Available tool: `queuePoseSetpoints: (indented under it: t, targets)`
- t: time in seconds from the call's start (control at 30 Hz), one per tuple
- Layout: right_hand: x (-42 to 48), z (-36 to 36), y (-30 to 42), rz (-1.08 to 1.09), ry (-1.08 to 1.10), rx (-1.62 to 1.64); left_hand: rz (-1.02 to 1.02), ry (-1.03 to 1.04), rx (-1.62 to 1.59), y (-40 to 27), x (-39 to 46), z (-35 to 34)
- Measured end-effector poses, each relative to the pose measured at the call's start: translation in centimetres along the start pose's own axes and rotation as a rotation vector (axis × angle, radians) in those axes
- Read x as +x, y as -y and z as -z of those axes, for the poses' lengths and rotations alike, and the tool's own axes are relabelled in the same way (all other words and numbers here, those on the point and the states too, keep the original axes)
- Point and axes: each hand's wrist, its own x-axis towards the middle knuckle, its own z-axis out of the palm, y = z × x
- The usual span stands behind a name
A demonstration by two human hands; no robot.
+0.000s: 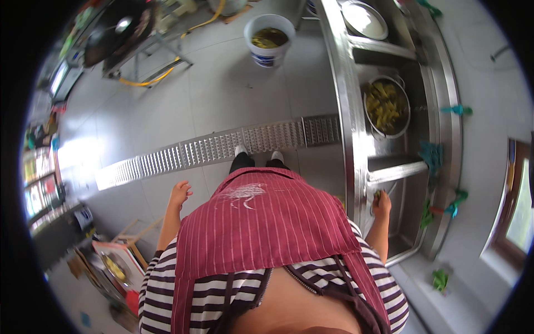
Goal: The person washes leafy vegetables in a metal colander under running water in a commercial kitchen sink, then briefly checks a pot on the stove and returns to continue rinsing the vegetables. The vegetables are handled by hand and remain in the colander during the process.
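Note:
My left hand hangs over the floor beside my red striped apron, with its fingers loosely bent and nothing seen in it. On the other side, my right hand is over the nearest basin of a stainless steel sink. A small dark green thing shows at its fingertips, too blurred to name. Beyond a steel divider, a round pot in the middle basin holds yellow-green vegetable pieces in liquid. A white round lid or basin lies in the far basin.
A white bucket with greenish contents stands on the tiled floor. A metal drain grate crosses the floor at my feet. A large dark wok rests on a metal stand at the upper left, with a yellow hose beneath.

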Motion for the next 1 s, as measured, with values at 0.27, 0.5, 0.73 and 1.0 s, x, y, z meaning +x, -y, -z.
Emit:
queuePoseSetpoints:
  t: [0.27, 0.5, 0.73, 1.0]
  targets:
    - [-3.3, -5.8, 3.2, 0.236, 0.069, -0.076, 0.019, -0.102, -0.093, 4.5, -3.9, 3.0]
    - [-17.9, -24.5, 6.3, 0.37, 0.373, -0.103, 0.074, -0.096, -0.618, 15.7, -4.9, 8.8]
    - [-44.8, -49.5, -3.4, 0.181, 1.097, -0.235, -0.428, 0.331, -1.228, 10.1, -3.9, 16.7]
    - [-67.0, -71.1, -24.3, -0.442, 1.592, -0.679, -0.71, 0.84, -1.633, -6.1, -5.1, 29.8]
